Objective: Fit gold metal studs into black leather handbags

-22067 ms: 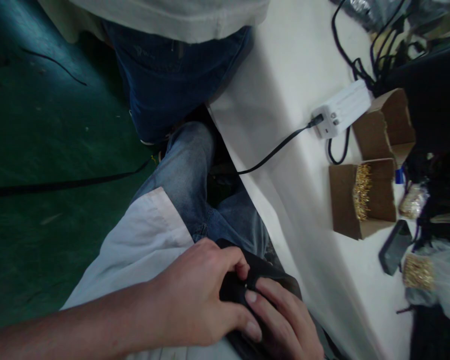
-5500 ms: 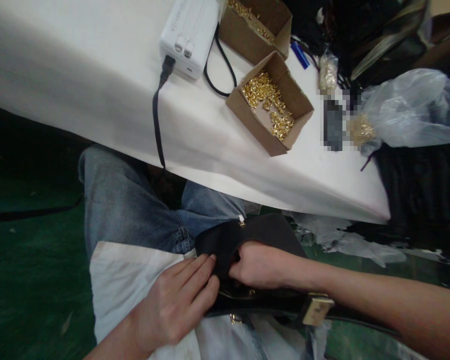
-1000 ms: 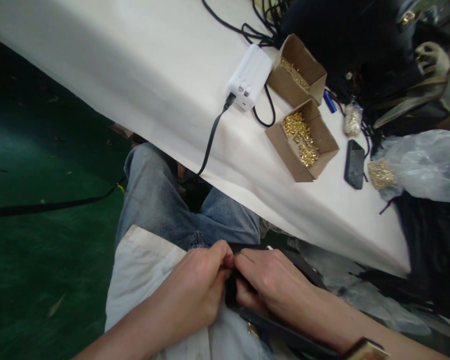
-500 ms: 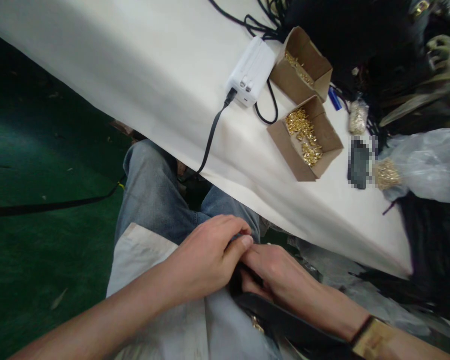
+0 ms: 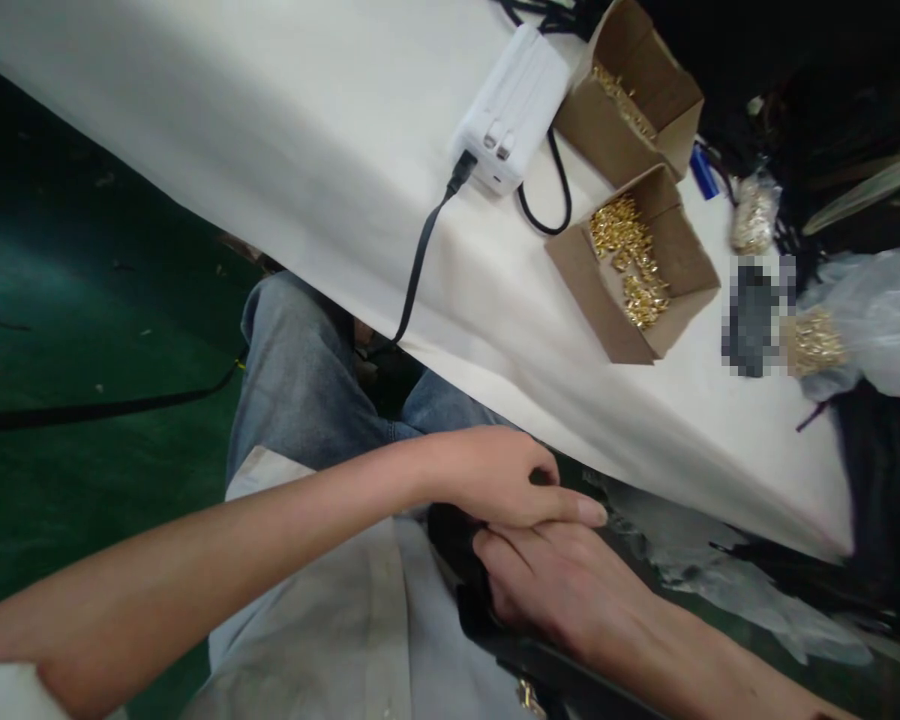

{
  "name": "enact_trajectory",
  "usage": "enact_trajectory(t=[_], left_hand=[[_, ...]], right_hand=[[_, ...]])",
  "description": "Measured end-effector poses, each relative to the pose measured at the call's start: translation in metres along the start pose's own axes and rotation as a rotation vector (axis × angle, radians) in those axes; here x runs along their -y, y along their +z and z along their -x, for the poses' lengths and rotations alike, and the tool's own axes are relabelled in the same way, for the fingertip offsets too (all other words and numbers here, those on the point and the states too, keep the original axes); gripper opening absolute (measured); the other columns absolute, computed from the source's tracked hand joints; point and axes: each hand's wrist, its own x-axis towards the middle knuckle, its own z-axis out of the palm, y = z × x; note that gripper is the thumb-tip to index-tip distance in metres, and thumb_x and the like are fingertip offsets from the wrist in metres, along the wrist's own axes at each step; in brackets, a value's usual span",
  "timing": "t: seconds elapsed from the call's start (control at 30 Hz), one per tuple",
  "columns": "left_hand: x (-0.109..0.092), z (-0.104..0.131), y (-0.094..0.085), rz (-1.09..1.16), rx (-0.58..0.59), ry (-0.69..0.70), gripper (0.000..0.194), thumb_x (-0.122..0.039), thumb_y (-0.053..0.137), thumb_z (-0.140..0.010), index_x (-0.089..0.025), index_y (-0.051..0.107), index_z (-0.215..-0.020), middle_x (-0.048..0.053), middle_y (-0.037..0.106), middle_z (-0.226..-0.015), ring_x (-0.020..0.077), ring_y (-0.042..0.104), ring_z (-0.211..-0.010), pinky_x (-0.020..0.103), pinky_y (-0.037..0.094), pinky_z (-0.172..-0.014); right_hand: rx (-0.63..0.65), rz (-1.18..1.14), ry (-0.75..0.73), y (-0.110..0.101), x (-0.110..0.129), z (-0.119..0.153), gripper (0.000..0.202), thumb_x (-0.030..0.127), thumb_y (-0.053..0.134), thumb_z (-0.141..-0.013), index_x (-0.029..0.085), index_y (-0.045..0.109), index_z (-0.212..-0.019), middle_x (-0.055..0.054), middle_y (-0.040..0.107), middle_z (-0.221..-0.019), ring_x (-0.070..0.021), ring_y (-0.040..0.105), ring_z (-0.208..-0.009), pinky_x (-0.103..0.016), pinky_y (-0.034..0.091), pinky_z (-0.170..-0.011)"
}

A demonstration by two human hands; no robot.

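On my lap, a black bag (image 5: 487,625) with gold-coloured hardware (image 5: 529,697) lies partly under my hands. My right hand (image 5: 562,580) is closed on the bag's edge, knuckles up, its fingertips hidden. Across it reaches my left hand (image 5: 499,480), with the fingers curled down and the thumb lying over the back of the right hand. What the left fingers hold, if anything, is out of sight.
On the white-covered table stand a cardboard box (image 5: 675,270) of small gold pieces, a second such box (image 5: 645,60), and a white power bank (image 5: 514,110) with a black cable (image 5: 420,250). Farther right are a blurred dark object (image 5: 751,320) and a plastic bag (image 5: 892,310).
My left hand has slid right, and its thumb now lies over the right hand's back. The right hand has turned and shifted slightly lower. The tabletop things appear farther right as the view shifted.
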Motion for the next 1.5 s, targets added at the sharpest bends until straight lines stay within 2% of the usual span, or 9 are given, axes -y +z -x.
enact_trajectory(t=[0.17,0.37,0.53,0.67,0.9,1.0,1.1,1.3,1.5], left_hand=[[0.000,-0.012,0.005,-0.027,0.046,0.206,0.034,-0.031,0.061,-0.110,-0.025,0.081,-0.137,0.008,0.084,-0.136,0.0295,0.079,-0.121,0.039,0.059,-0.104],[-0.011,-0.030,-0.011,0.125,0.435,-0.089,0.056,-0.047,0.062,-0.108,-0.027,0.068,-0.160,0.007,0.085,-0.096,0.0243,0.078,-0.071,0.033,0.066,-0.063],[-0.027,-0.043,-0.010,-0.093,0.290,-0.023,0.058,-0.034,0.081,-0.090,-0.020,0.076,-0.146,0.007,0.087,-0.101,0.0243,0.079,-0.073,0.034,0.066,-0.069],[-0.027,-0.037,-0.003,-0.293,0.097,0.030,0.029,-0.018,0.083,-0.082,-0.019,0.082,-0.112,0.014,0.086,-0.110,0.0353,0.081,-0.098,0.041,0.064,-0.081],[0.008,0.003,0.014,-0.472,-0.212,0.024,0.059,-0.011,0.082,-0.085,-0.016,0.060,-0.139,0.014,0.083,-0.109,0.0388,0.082,-0.099,0.042,0.061,-0.081],[0.018,0.014,0.031,-0.496,-0.308,0.080,0.047,-0.014,0.075,-0.094,-0.020,0.059,-0.138,0.012,0.077,-0.121,0.0338,0.080,-0.098,0.040,0.060,-0.074],[0.025,0.019,0.044,-0.514,-0.428,0.191,0.036,-0.013,0.068,-0.101,-0.027,0.066,-0.133,0.013,0.065,-0.150,0.0340,0.073,-0.123,0.042,0.060,-0.087],[0.048,0.037,0.064,-0.195,-0.395,0.172,0.023,-0.007,0.065,-0.098,-0.024,0.079,-0.092,0.003,0.076,-0.150,0.0290,0.070,-0.138,0.045,0.053,-0.110],[0.048,0.079,0.079,0.135,-0.395,0.254,0.046,-0.003,0.054,-0.093,-0.023,0.080,-0.126,0.007,0.076,-0.153,0.0261,0.060,-0.157,0.045,0.041,-0.136]], right_hand=[[0.075,-0.029,0.021,-0.003,0.003,0.003,0.010,0.014,0.065,-0.093,0.022,0.070,-0.097,-0.006,0.075,-0.086,-0.0272,0.067,-0.071,-0.041,0.047,-0.067],[0.164,-0.053,-0.093,-0.029,0.010,-0.009,0.011,0.011,0.063,-0.098,0.021,0.067,-0.097,-0.006,0.074,-0.087,-0.0250,0.066,-0.069,-0.041,0.046,-0.065],[0.119,-0.089,-0.122,-0.025,0.013,-0.011,0.010,0.011,0.063,-0.101,0.020,0.068,-0.098,-0.006,0.073,-0.085,-0.0238,0.064,-0.068,-0.040,0.045,-0.063],[0.127,-0.108,-0.102,-0.017,0.010,-0.005,0.009,0.013,0.064,-0.102,0.020,0.068,-0.101,-0.004,0.073,-0.086,-0.0223,0.063,-0.067,-0.038,0.042,-0.059],[0.157,-0.364,0.124,-0.012,-0.007,0.013,0.019,0.008,0.050,-0.101,0.023,0.060,-0.105,-0.003,0.069,-0.095,-0.0209,0.065,-0.079,-0.036,0.049,-0.071],[0.128,-0.356,0.138,-0.008,-0.012,0.019,0.022,0.007,0.051,-0.098,0.023,0.062,-0.110,-0.004,0.070,-0.099,-0.0227,0.066,-0.082,-0.037,0.052,-0.073],[0.101,-0.251,0.114,-0.001,-0.013,0.026,0.025,0.007,0.051,-0.098,0.023,0.062,-0.113,-0.006,0.071,-0.102,-0.0254,0.069,-0.085,-0.038,0.055,-0.073],[0.072,-0.121,0.076,0.002,-0.007,0.033,0.024,0.009,0.048,-0.107,0.021,0.060,-0.124,-0.010,0.074,-0.109,-0.0255,0.074,-0.091,-0.036,0.059,-0.077],[-0.015,0.045,-0.023,0.000,-0.008,0.027,0.037,0.002,0.037,-0.105,0.017,0.063,-0.127,-0.012,0.078,-0.106,-0.0245,0.075,-0.086,-0.034,0.061,-0.076]])
